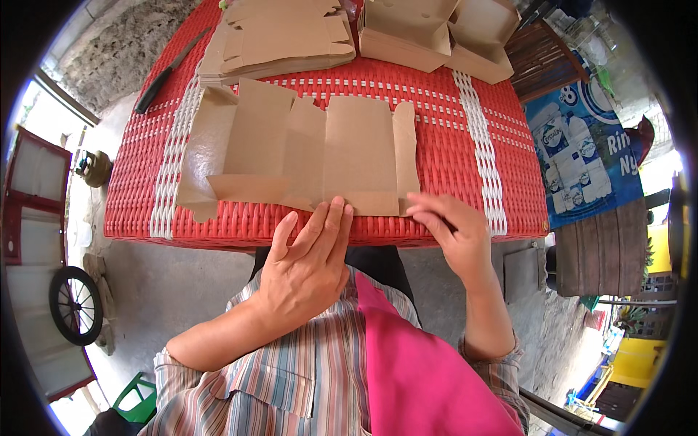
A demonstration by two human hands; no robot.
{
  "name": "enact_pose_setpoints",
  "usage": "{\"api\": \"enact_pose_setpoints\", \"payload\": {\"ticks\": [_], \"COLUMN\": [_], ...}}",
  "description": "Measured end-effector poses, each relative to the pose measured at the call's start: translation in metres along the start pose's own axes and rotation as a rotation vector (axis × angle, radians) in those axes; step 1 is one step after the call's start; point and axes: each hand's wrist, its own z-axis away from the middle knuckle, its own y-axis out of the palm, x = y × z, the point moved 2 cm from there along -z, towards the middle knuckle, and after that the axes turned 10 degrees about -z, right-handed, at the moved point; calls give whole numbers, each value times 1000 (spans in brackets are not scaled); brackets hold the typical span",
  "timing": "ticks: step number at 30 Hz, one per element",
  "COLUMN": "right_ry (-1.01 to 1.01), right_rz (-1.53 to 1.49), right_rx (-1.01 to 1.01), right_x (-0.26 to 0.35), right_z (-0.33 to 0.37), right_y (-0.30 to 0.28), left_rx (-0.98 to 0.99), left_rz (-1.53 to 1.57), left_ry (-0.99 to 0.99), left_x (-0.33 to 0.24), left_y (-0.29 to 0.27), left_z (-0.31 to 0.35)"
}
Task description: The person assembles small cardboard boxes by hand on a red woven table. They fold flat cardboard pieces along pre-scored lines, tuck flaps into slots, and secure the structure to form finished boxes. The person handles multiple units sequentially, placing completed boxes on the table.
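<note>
A brown cardboard box blank [358,145], partly folded, lies across the near half of the woven table. Its left-hand flaps stand up, with a shiny inner side showing, while the right part lies flat. My left hand [309,251] rests its outstretched fingertips on the blank's near edge, around the middle. At the near right corner, my right hand [454,229] has thumb and fingertips close together on a small flap. How firmly the right fingers pinch that flap is hard to see.
The red and white woven table [465,167] bears a stack of flat cardboard blanks [287,40] at the far left. Folded open boxes [407,33] stand at the far right. A knife with a black handle [154,90] lies near the left edge. A blue banner [582,145] hangs beyond the right side.
</note>
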Motion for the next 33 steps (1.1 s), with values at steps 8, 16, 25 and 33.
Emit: {"api": "enact_pose_setpoints", "payload": {"ticks": [8,16,25,33], "right_ry": [235,190,77,117], "right_rz": [4,315,170,400], "right_rx": [-79,-86,-362,-346], "right_x": [5,5,-1,-2], "right_z": [-19,-20,13,19], "right_y": [9,3,-16,-13], "left_rx": [7,-44,-179,-624], "left_rz": [77,40,317,280], "left_ry": [-19,-20,-175,-60], "left_x": [1,0,11,28], "left_y": [-1,3,13,23], "left_z": [1,6,11,30]}}
